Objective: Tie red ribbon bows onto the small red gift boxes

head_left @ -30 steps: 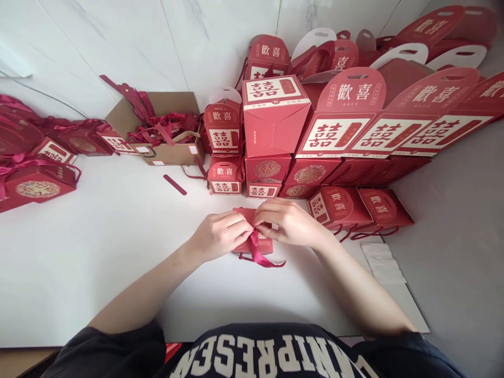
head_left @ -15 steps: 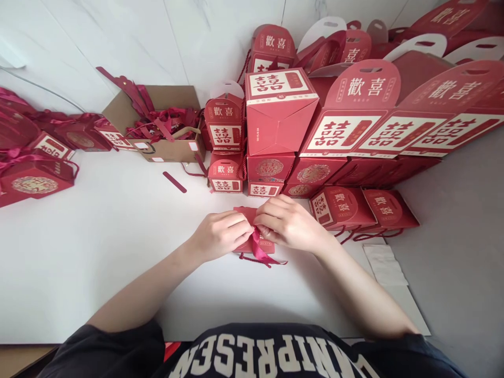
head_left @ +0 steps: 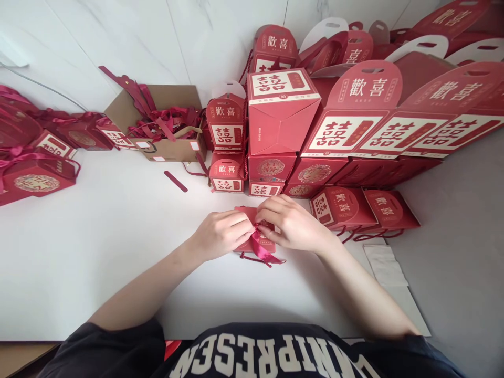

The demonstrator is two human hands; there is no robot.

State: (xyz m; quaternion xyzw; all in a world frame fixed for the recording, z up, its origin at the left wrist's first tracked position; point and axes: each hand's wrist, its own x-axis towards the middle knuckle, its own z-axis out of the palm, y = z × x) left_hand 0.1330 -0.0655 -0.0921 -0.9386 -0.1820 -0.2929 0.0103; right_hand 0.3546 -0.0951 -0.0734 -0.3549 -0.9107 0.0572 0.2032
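On the white table right in front of me lies a small red gift box [head_left: 246, 212], partly covered by my fingers. A dark pink satin ribbon [head_left: 261, 248] crosses it, and one loose end trails toward me. My left hand [head_left: 223, 231] pinches the ribbon from the left side. From the right, my right hand [head_left: 286, 220] has its fingers closed on the ribbon too, close to the left fingertips. The knot or loop between them is mostly hidden. A twisted red cord handle [head_left: 255, 259] sticks out at the box's near edge.
Red gift boxes [head_left: 283, 118] stand stacked along the back and right. A cardboard carton [head_left: 173, 149] full of ribbons and straps is at the back left. One loose dark red strap [head_left: 175, 181] lies before it. More ribboned boxes [head_left: 37, 181] sit far left; white paper [head_left: 385, 265] lies right.
Both hands stay over the box, with only slight finger movement at the ribbon. The ribbon's loose end has shifted a little. The view has moved very slightly.
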